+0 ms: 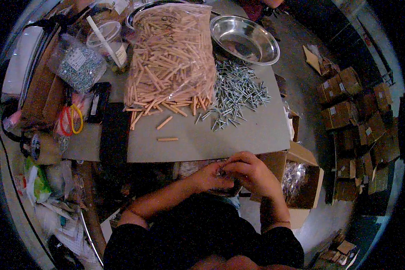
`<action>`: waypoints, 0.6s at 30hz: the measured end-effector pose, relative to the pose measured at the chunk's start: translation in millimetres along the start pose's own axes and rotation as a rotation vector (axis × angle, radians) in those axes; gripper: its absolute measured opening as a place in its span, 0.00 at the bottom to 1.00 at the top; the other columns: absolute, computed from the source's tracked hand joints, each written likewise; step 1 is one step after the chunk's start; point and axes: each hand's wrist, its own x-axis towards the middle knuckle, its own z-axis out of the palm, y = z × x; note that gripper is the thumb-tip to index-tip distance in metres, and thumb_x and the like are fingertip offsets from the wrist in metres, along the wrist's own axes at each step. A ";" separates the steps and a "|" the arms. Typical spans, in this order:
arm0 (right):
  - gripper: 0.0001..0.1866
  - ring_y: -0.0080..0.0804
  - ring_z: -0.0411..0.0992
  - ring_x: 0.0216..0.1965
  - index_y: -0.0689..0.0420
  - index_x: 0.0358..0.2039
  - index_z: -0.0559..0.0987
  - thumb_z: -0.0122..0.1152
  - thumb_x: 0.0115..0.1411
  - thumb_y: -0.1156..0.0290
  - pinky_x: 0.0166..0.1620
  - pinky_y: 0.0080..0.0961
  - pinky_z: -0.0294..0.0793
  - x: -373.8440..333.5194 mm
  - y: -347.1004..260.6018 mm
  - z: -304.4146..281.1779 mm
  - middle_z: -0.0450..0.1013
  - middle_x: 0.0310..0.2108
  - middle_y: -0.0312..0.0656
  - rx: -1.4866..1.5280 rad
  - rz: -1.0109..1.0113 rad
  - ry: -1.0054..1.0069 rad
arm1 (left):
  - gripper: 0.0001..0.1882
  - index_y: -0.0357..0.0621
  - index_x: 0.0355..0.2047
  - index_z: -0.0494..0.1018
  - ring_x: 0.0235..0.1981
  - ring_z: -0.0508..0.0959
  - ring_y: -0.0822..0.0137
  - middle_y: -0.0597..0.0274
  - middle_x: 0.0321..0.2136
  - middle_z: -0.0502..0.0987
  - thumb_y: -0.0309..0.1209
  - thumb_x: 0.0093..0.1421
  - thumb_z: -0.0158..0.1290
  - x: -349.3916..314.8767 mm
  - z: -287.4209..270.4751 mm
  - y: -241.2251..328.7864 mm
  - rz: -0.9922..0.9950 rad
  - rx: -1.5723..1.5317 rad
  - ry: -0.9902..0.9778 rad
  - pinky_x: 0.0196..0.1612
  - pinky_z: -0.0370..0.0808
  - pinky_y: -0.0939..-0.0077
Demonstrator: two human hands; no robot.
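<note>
My left hand [208,178] and my right hand [253,173] meet just off the table's front edge, both with curled fingers. Something small and shiny shows between the fingertips, too little of it to name. On the table beyond them lies a big clear bag of wooden dowels [171,58], with dowels spilling from its near end. Two loose dowels lie apart from it, one a wooden dowel [168,139] closest to my hands. To the bag's right spreads a heap of silvery screws [240,92].
Behind the screws stands a steel bowl [269,39]. A bag of small metal parts [79,67], a clear plastic cup [104,38], and red and yellow rings [76,119] sit at left. An open carton [317,189] holding plastic bags stands right of me; stacked cartons [342,112] line the floor beyond.
</note>
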 end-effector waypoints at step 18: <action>0.09 0.41 0.69 0.33 0.57 0.26 0.75 0.65 0.42 0.79 0.36 0.32 0.70 -16.4 12.7 30.1 0.71 0.28 0.40 0.021 -0.108 0.313 | 0.05 0.39 0.30 0.72 0.34 0.75 0.54 0.53 0.31 0.75 0.25 0.53 0.55 -27.7 17.1 15.5 0.621 0.749 0.537 0.39 0.72 0.66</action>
